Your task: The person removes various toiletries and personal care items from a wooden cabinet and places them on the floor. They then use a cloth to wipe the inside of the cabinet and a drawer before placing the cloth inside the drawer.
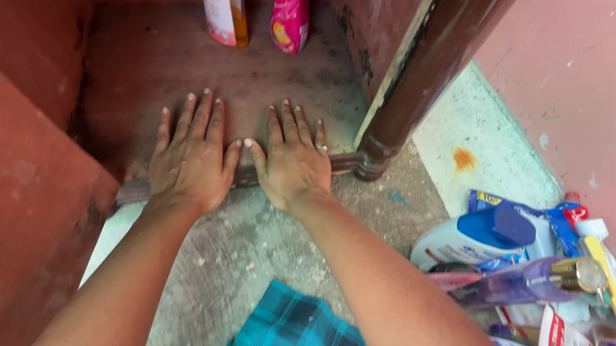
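Head view looked down into a low reddish-brown cupboard (11,165) whose bare shelf floor (153,50) filled most of the upper frame, with a dark brown door (434,64) swung open at the right and a pink wall (599,89) beyond it. Below the cupboard lay a speckled grey concrete floor (239,250). Both forearms reached in from the bottom edge. The left hand (191,157) lay flat, palm down, fingers spread a little, across the cupboard's front lip (134,191) and onto the shelf floor. The right hand (292,160) lay flat just beside it, fingers spread, thumb tip nearly touching the left thumb, a ring (322,148) on one finger; neither hand gripped anything. On the floor near the right forearm sat a crumpled teal checked cloth (298,336). At the right edge lay a heap of toiletries (539,296), among them a white bottle with a blue cap (477,236) and a purple bottle (525,280). At the back of the shelf stood an orange-liquid bottle (223,4) and a pink bottle (291,7), well apart from the hands
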